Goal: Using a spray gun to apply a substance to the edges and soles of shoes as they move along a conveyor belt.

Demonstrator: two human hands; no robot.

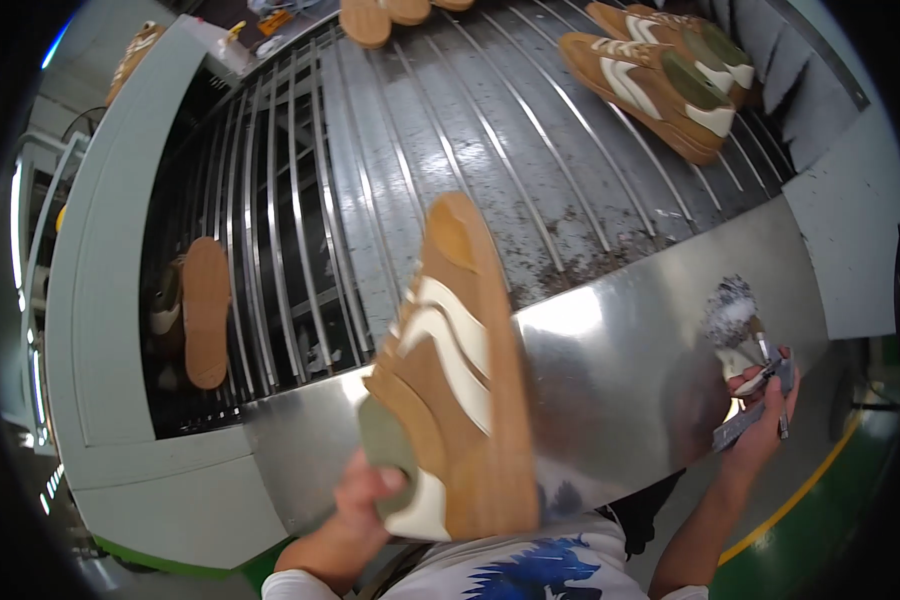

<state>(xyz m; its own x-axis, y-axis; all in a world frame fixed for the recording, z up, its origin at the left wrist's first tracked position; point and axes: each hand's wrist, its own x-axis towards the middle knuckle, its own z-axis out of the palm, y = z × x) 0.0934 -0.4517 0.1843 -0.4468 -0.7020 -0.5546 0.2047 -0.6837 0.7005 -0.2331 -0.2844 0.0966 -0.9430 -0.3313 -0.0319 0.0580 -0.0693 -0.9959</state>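
My left hand grips a brown sneaker with white wavy stripes by its heel. The thumb rests on the green form that fills the shoe's opening. The toe points away from me, and the sole edge faces right. In my right hand, at the right front, is a grey metal hand tool with a narrow nozzle-like tip; I cannot make out its exact kind. Beyond the tip lies a grey-white scuffed patch on the steel plate.
Metal bars run across the conveyor bed. A pair of brown sneakers rests at the far right. Another shoe lies on its side at the left, sole showing. More soles show at the top. Grey machine housing stands on the left.
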